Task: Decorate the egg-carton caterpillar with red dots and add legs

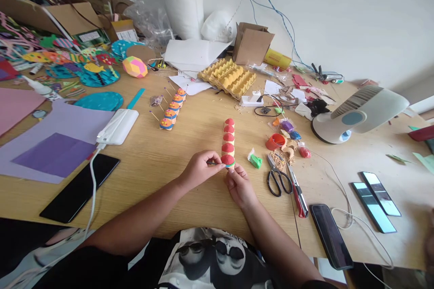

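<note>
Head view: wooden table against a white wall, surface crowded with craft material. Left hand and right hand meet at the near end of a red caterpillar, a row of red domed segments lying flat mid-table, running away from the person. Left fingertips are pinched on the nearest segment from its left; right fingers are curled up against the same end from below, touching it. Whether the right hand actually grips cannot be told.

Just right of the caterpillar: a green scrap, scissors, a red-handled cutter, a red tape roll. Further right a white fan lying on its side, and a dark phone at the near edge. Left of centre: an orange caterpillar with stick legs, a white power bank, a second phone, purple paper sheets. Far side: yellow egg tray, cardboard boxes, white bags
</note>
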{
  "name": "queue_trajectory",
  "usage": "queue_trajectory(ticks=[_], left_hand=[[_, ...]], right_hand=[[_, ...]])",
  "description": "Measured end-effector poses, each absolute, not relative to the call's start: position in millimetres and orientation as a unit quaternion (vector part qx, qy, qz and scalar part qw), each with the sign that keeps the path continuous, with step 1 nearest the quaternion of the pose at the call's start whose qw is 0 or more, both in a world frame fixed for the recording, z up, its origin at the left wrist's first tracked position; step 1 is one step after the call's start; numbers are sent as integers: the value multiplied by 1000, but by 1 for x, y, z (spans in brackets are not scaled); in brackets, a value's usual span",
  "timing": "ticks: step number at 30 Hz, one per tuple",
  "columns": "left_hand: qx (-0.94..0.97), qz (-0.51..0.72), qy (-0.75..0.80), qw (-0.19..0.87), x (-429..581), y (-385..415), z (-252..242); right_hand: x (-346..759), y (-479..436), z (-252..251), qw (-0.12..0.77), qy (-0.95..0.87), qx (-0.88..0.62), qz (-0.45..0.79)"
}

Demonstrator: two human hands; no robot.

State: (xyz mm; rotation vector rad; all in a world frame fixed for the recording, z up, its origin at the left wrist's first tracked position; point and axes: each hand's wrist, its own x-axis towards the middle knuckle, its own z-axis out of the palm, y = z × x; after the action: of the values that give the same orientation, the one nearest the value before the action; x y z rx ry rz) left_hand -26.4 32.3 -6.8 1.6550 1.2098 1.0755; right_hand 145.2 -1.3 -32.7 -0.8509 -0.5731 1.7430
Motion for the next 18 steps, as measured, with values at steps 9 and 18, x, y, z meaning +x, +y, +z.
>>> queue_trajectory(ticks=[9,18], left_hand=[[658,435,488,374,-24,30,-8],[665,421,467,403,-26,32,-8]], right_hand=[[144,-1,-31,531,-252,-356,727],[146,1,-32,535,-243,-355,727]])
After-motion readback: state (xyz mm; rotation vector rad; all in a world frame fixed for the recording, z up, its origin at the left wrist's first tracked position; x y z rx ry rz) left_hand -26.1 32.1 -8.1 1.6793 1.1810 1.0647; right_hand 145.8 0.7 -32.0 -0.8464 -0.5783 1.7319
